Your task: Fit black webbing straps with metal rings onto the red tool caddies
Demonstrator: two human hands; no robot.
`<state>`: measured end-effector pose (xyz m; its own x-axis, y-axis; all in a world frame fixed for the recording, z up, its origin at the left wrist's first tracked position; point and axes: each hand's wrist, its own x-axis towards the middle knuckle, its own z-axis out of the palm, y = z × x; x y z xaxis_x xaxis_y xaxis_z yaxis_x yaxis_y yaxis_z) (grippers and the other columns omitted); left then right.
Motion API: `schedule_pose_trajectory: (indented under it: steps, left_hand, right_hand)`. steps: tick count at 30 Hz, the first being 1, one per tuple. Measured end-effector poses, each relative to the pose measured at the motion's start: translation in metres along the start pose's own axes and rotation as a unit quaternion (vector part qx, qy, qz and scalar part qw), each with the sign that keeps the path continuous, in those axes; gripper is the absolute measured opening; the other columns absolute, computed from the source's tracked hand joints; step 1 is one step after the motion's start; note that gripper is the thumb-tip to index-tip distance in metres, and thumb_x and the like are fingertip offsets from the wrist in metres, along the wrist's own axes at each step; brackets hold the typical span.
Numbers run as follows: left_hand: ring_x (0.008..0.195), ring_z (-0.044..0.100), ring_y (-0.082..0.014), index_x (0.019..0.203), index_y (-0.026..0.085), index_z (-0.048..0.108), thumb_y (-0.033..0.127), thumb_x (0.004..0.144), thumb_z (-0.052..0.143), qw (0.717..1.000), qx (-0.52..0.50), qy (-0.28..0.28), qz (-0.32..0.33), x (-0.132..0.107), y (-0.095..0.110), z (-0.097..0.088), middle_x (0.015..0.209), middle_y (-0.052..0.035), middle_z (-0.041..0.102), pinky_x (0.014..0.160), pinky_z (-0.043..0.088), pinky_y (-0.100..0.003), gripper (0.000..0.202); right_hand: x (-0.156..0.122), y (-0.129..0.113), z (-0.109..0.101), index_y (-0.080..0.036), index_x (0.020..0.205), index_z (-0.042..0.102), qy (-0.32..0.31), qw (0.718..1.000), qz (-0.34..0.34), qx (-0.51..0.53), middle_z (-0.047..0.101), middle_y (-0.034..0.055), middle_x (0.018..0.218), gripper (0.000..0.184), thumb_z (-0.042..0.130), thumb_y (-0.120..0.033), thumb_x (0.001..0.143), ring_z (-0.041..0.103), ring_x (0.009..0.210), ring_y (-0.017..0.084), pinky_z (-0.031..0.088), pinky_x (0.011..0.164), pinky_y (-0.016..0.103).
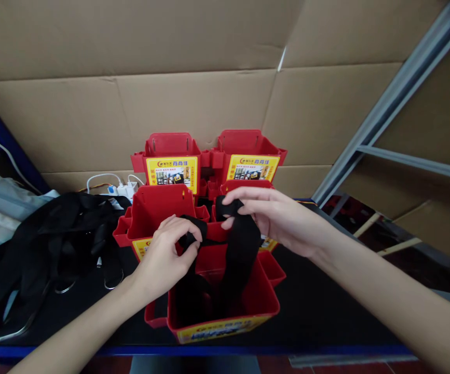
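Note:
A black fabric strap (240, 249) hangs from both my hands over the nearest red plastic bin (225, 306) at the table's front edge. My left hand (166, 254) is closed, pinching one end of the strap above the bin's left side. My right hand (271, 213) pinches the other end, folded over my fingers, a little higher and to the right. The strap's loop drops down into the bin. The bin carries a yellow label on its front wall.
Three more red bins (172, 161) with yellow labels stand behind the near one. A heap of black straps with metal rings (53, 239) lies at the left. A white power strip (125, 189) sits by the cardboard wall (193, 104). Grey metal shelving (384, 104) rises at the right.

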<state>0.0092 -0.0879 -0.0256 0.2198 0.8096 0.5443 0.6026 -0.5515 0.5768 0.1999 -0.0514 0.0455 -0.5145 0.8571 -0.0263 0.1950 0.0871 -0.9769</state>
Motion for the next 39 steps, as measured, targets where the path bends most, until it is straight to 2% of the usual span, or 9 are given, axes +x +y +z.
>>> schedule_pose_trajectory:
  steps: [3, 8, 13, 16, 19, 24, 31, 35, 39]
  left_hand:
    - [0.074, 0.055, -0.0131, 0.074, 0.019, 0.053, 0.007, 0.070, 0.049, 1.000, 0.000, -0.002, 0.001, 0.001, -0.001, -0.001, 0.074, 0.0025, 0.059, 0.099, 0.030, -0.039, 0.014]
    - [0.074, 0.055, -0.0131, 0.074, 0.019, 0.053, 0.006, 0.069, 0.048, 1.000, 0.005, -0.007, -0.001, 0.001, 0.000, -0.002, 0.074, 0.0025, 0.060, 0.099, 0.029, -0.040, 0.015]
    - [0.074, 0.055, -0.0132, 0.074, 0.019, 0.053, 0.006, 0.069, 0.048, 1.000, 0.017, -0.006, 0.002, 0.000, 0.000, -0.002, 0.074, 0.0025, 0.059, 0.099, 0.029, -0.041, 0.015]
    - [0.074, 0.054, -0.0125, 0.074, 0.019, 0.053, 0.005, 0.069, 0.049, 1.000, 0.024, -0.008, 0.007, 0.000, -0.001, -0.001, 0.074, 0.0033, 0.059, 0.100, 0.029, -0.040, 0.016]
    - [0.076, 0.054, -0.0123, 0.075, 0.019, 0.054, 0.005, 0.069, 0.049, 0.999, 0.029, -0.014, 0.008, -0.001, 0.000, -0.001, 0.075, 0.0035, 0.059, 0.100, 0.028, -0.038, 0.016]
    - [0.079, 0.054, -0.0129, 0.075, 0.020, 0.056, 0.009, 0.074, 0.052, 0.998, 0.054, -0.035, 0.011, -0.002, -0.002, -0.004, 0.076, 0.0033, 0.060, 0.101, 0.026, -0.040, 0.012]
    - [0.109, 0.044, -0.0219, 0.092, 0.027, 0.063, 0.024, 0.077, 0.057, 0.975, 0.176, -0.131, 0.046, -0.015, 0.006, -0.016, 0.090, 0.0012, 0.066, 0.104, 0.009, -0.055, 0.016]
    - [0.122, 0.032, -0.0290, 0.105, 0.029, 0.061, 0.033, 0.078, 0.057, 0.955, 0.225, -0.181, 0.071, -0.030, 0.019, -0.027, 0.096, -0.0025, 0.065, 0.101, 0.004, -0.062, 0.028]
    - [0.128, 0.022, -0.0344, 0.107, 0.032, 0.061, 0.034, 0.077, 0.056, 0.939, 0.292, -0.153, 0.099, -0.048, 0.022, -0.038, 0.106, -0.0026, 0.062, 0.099, 0.003, -0.065, 0.030]
  right_hand:
    - [-0.013, 0.014, 0.003, -0.015, 0.083, 0.053, 0.008, 0.982, 0.057, 0.179, 0.065, 0.0042, 0.076, 0.009, 0.051, -0.022, 0.079, 0.063, 0.067, 0.012, 0.052, 0.066, 0.026]
    - [-0.033, 0.031, 0.013, -0.014, 0.070, 0.050, 0.041, 0.976, 0.042, 0.209, 0.060, -0.0002, 0.068, 0.020, 0.060, -0.030, 0.075, 0.060, 0.063, 0.009, 0.052, 0.073, 0.031]
    - [-0.029, 0.042, 0.009, -0.017, 0.061, 0.036, 0.021, 0.998, 0.053, 0.017, 0.044, -0.0057, 0.054, 0.027, 0.060, -0.026, 0.071, 0.051, 0.050, 0.007, 0.050, 0.052, 0.022]
    - [-0.028, 0.043, 0.009, -0.017, 0.075, 0.043, -0.044, 0.988, -0.028, -0.145, 0.051, -0.0052, 0.062, 0.011, 0.053, -0.012, 0.073, 0.055, 0.057, 0.008, 0.046, 0.054, 0.019]
    - [-0.029, 0.036, 0.011, -0.020, 0.093, 0.052, -0.099, 0.943, -0.117, -0.294, 0.061, -0.0029, 0.078, 0.024, 0.046, -0.004, 0.075, 0.058, 0.068, 0.009, 0.046, 0.062, 0.019]
    - [-0.020, 0.040, 0.011, -0.020, 0.091, 0.059, -0.179, 0.847, -0.197, -0.459, 0.064, -0.0019, 0.075, 0.028, 0.046, -0.001, 0.074, 0.059, 0.064, 0.009, 0.042, 0.057, 0.018]
    - [-0.027, 0.055, 0.021, -0.017, 0.105, 0.058, -0.142, 0.698, -0.276, -0.646, 0.067, 0.0078, 0.087, 0.027, 0.054, -0.021, 0.078, 0.062, 0.080, 0.020, 0.046, 0.069, 0.031]
    - [-0.046, 0.057, 0.026, -0.018, 0.114, 0.055, -0.082, 0.674, -0.293, -0.674, 0.061, 0.0132, 0.110, 0.049, 0.062, -0.018, 0.066, 0.056, 0.102, 0.026, 0.041, 0.089, 0.042]
    - [-0.065, 0.059, 0.027, -0.021, 0.117, 0.055, 0.016, 0.656, -0.291, -0.696, 0.055, 0.0153, 0.119, 0.055, 0.062, -0.021, 0.063, 0.050, 0.109, 0.033, 0.040, 0.090, 0.050]
